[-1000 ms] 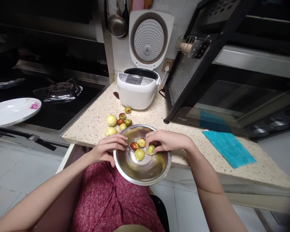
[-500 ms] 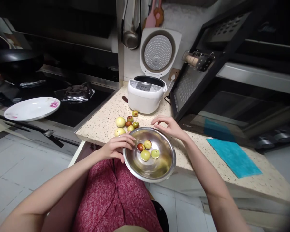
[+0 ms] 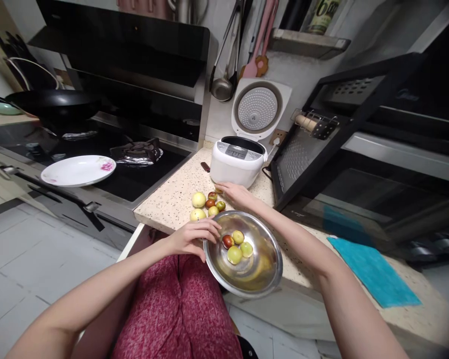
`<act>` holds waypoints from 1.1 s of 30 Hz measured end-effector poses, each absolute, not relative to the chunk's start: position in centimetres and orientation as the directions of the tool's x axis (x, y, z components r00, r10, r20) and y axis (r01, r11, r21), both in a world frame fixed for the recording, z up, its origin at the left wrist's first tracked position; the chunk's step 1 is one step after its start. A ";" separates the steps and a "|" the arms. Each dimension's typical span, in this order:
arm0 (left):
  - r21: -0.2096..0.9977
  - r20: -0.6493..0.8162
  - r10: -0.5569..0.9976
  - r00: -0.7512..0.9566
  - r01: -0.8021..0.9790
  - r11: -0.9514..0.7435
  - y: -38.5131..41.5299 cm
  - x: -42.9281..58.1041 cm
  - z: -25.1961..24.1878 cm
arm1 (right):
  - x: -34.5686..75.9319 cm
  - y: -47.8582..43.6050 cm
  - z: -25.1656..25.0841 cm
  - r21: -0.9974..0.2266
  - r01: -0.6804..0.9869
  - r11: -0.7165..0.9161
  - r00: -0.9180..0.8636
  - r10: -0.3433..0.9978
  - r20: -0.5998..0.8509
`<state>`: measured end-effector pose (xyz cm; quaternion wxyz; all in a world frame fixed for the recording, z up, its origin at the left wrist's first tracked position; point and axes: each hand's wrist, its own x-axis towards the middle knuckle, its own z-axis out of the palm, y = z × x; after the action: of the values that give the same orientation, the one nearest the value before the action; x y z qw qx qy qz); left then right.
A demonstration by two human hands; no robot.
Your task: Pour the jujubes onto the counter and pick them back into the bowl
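My left hand (image 3: pixel 196 235) grips the left rim of a shiny metal bowl (image 3: pixel 264 271), fingers over the edge and thumb outside. The bowl sits at the counter's front edge, partly overhanging it. Inside lie green jujubes (image 3: pixel 234 255) and a red-brown jujube (image 3: pixel 228 242). Beyond the bowl, my right hand (image 3: pixel 236 193) has its fingertips closed over a jujube (image 3: pixel 218 189) near the rice cooker's base; the fingers partly cover that fruit. Several more jujubes (image 3: pixel 210 203) lie on the counter left of my right hand, among them larger pale yellow-green ones (image 3: pixel 198 199).
A white rice cooker (image 3: pixel 234 167) stands with its lid up at the back. To the right are a black oven (image 3: pixel 389 184) and a turquoise cloth (image 3: pixel 376 271). On the left, a flowered plate (image 3: pixel 75 171) rests at the stove's front, with a black wok (image 3: pixel 58 103) behind.
My right hand has moved from beside the bowl's far rim to the jujube by the rice cooker. My left hand stays on the rim. The camera view has shifted.
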<state>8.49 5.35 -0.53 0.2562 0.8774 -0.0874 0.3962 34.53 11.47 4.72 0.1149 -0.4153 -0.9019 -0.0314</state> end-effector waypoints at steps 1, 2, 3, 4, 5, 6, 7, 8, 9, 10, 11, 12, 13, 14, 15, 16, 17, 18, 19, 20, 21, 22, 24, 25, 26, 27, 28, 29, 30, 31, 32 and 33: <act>0.380 0.742 0.048 0.669 -0.359 -0.852 5.4 8.5 -0.5 | 34.4 11.7 4.6 -0.019 0.765 0.644 -0.624 0.748 0.227; 0.380 0.743 0.047 0.668 -0.362 -0.851 5.4 8.5 -0.5 | 34.4 11.9 4.4 0.001 0.773 0.635 -0.619 0.753 0.223; 0.378 0.744 0.045 0.666 -0.365 -0.851 5.4 8.5 -0.4 | 34.4 12.0 4.3 0.019 0.781 0.625 -0.612 0.759 0.223; 0.376 0.747 0.043 0.664 -0.368 -0.851 5.4 8.5 -0.4 | 34.6 12.1 4.2 0.031 0.789 0.614 -0.604 0.765 0.224; 0.373 0.748 0.039 0.663 -0.370 -0.851 5.4 8.5 -0.4 | 34.7 12.1 4.1 0.039 0.796 0.604 -0.596 0.771 0.226; 0.370 0.748 0.036 0.663 -0.371 -0.851 5.4 8.5 -0.4 | 34.8 12.0 4.1 0.040 0.801 0.597 -0.589 0.775 0.227; 0.369 0.747 0.033 0.664 -0.373 -0.851 5.4 8.5 -0.4 | 35.0 11.9 4.0 0.036 0.803 0.595 -0.586 0.778 0.227; 0.371 0.745 0.032 0.666 -0.374 -0.850 5.4 8.4 -0.3 | 35.1 11.8 4.0 0.031 0.803 0.595 -0.585 0.778 0.228; 0.374 0.742 0.032 0.669 -0.375 -0.848 5.4 8.4 -0.4 | 35.3 11.7 4.0 0.026 0.803 0.596 -0.585 0.779 0.227; 0.378 0.740 0.032 0.672 -0.375 -0.846 5.4 8.4 -0.4 | 35.4 11.5 4.0 0.022 0.803 0.596 -0.585 0.779 0.226; 0.381 0.738 0.032 0.674 -0.377 -0.844 5.4 8.4 -0.4 | 35.5 11.3 4.0 0.018 0.805 0.593 -0.581 0.781 0.227; 0.381 0.739 0.032 0.673 -0.378 -0.844 5.4 8.4 -0.4 | 35.6 11.1 3.9 0.015 0.809 0.588 -0.575 0.785 0.230; 0.378 0.741 0.030 0.671 -0.379 -0.845 5.5 8.4 -0.4 | 35.8 10.8 3.9 0.011 0.813 0.582 -0.568 0.789 0.234; 0.373 0.742 0.028 0.670 -0.378 -0.847 5.5 8.4 -0.4 | 36.0 10.6 3.9 0.006 0.818 0.575 -0.559 0.794 0.238; 0.369 0.743 0.027 0.669 -0.375 -0.850 5.5 8.4 -0.4 | 36.2 10.3 3.9 0.005 0.822 0.569 -0.553 0.797 0.242; 0.366 0.743 0.027 0.669 -0.372 -0.853 5.5 8.4 -0.4 | 36.4 10.0 4.0 -0.003 0.824 0.567 -0.549 0.798 0.248; 0.363 0.742 0.027 0.670 -0.368 -0.856 5.5 8.4 -0.4 | 36.7 9.7 4.2 -0.023 0.823 0.567 -0.543 0.798 0.261; 0.363 0.740 0.028 0.672 -0.364 -0.858 5.5 8.4 -0.4 | 37.0 9.2 4.5 -0.059 0.819 0.571 -0.535 0.797 0.280; 0.363 0.739 0.029 0.673 -0.362 -0.858 5.5 8.4 -0.5 | 37.2 8.7 4.9 -0.112 0.809 0.578 -0.524 0.794 0.309; 0.364 0.739 0.030 0.673 -0.361 -0.859 5.5 8.4 -0.6 | 37.3 8.0 5.4 -0.183 0.788 0.588 -0.507 0.789 0.347; 0.364 0.741 0.031 0.671 -0.362 -0.858 5.5 8.4 -0.6 | 37.4 7.2 5.9 -0.258 0.756 0.601 -0.492 0.783 0.381; 0.363 0.745 0.032 0.667 -0.364 -0.858 5.6 8.5 -0.7 | 37.3 6.2 6.5 -0.325 0.717 0.616 -0.474 0.773 0.421; 0.360 0.753 0.031 0.657 -0.373 -0.855 5.6 8.5 -0.8 | 36.8 4.0 7.6 -0.427 0.632 0.647 -0.479 0.759 0.442; 0.361 0.755 0.031 0.654 -0.375 -0.854 5.6 8.5 -0.9 | 36.3 2.7 8.1 -0.450 0.596 0.665 -0.501 0.746 0.439; 0.362 0.756 0.031 0.654 -0.377 -0.853 5.6 8.5 -0.9 | 35.7 1.4 8.5 -0.464 0.566 0.681 -0.542 0.732 0.413; 0.364 0.753 0.032 0.657 -0.376 -0.852 5.6 8.5 -0.9 | 35.1 0.2 8.8 -0.473 0.539 0.697 -0.587 0.713 0.383; 0.365 0.750 0.034 0.660 -0.371 -0.854 5.6 8.5 -0.9 | 34.5 -0.9 9.0 -0.478 0.515 0.712 -0.640 0.690 0.338; 0.365 0.747 0.036 0.664 -0.364 -0.857 5.6 8.5 -0.9 | 33.9 -1.9 9.0 -0.479 0.497 0.723 -0.688 0.665 0.290; 0.363 0.744 0.039 0.667 -0.355 -0.861 5.5 8.4 -0.9 | 33.4 -2.7 9.0 -0.473 0.494 0.730 -0.721 0.648 0.247; 0.360 0.743 0.040 0.668 -0.348 -0.866 5.5 8.4 -0.9 | 33.0 -3.3 8.8 -0.465 0.492 0.736 -0.745 0.633 0.213; 0.355 0.743 0.040 0.668 -0.343 -0.869 5.5 8.4 -0.9 | 32.7 -3.7 8.6 -0.454 0.495 0.741 -0.760 0.622 0.187; 0.350 0.745 0.039 0.666 -0.340 -0.873 5.4 8.4 -0.9 | 32.5 -3.9 8.4 -0.440 0.500 0.746 -0.769 0.616 0.169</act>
<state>8.37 5.45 -0.90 0.2373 0.8814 -0.0855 0.3993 32.54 -3.88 8.41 0.1536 -0.3029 -0.9215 0.1882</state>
